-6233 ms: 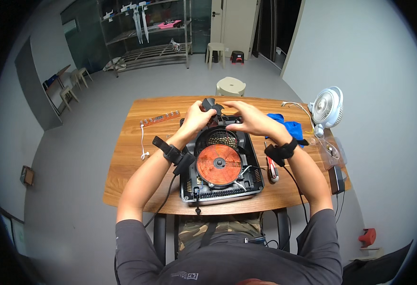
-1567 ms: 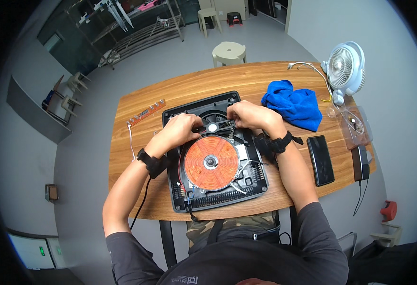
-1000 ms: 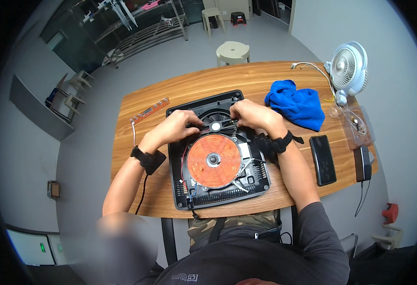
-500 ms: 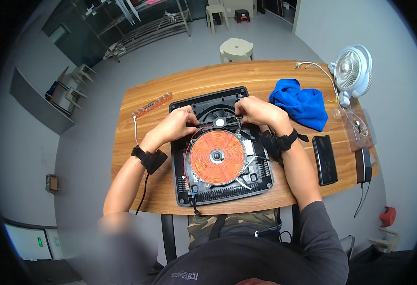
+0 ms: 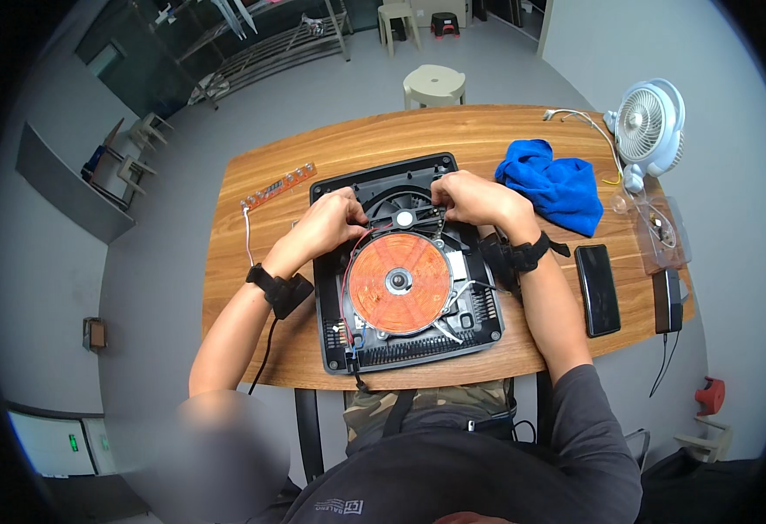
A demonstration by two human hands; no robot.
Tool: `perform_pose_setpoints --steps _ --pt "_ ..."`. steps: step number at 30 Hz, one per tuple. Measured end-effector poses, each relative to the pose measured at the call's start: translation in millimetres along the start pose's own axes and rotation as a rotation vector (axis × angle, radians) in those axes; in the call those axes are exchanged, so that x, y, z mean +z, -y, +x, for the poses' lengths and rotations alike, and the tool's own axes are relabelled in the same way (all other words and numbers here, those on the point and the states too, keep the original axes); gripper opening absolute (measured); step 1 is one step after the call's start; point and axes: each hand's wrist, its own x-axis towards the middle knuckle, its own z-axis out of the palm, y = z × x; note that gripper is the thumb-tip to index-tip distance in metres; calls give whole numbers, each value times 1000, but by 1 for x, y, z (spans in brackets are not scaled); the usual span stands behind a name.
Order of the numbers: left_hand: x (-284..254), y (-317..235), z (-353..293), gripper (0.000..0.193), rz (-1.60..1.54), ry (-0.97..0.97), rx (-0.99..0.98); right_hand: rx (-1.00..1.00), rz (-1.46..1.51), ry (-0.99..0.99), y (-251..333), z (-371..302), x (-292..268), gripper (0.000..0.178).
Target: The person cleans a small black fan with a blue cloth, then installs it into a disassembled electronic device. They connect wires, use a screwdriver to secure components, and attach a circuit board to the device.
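**Left hand (image 5: 341,217) and right hand (image 5: 464,201) bent over a white-hubbed black plastic fan (image 5: 405,220)**

The left hand's thumb and fingertips stand narrow at the fan's left side; the right hand's fingers curl at its right. Whether either grips it, I cannot tell. The fan sits in the far half of a rectangular black plastic housing (image 5: 383,174), behind a flat, round orange coil (image 5: 400,281). The housing lies at the near edge of a brown wood-grain bench (image 5: 265,253). A crumpled blue cloth (image 5: 553,186) lies toward the far right corner.
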Motion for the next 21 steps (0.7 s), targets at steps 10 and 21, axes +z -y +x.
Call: perform_pose_setpoints --steps 10,21 --pt "1 -2 -3 24 31 -36 27 -49 -21 -36 -1 1 1 28" --pt "-4 6 -2 20 -22 1 -48 -13 24 -25 -6 3 4 28"
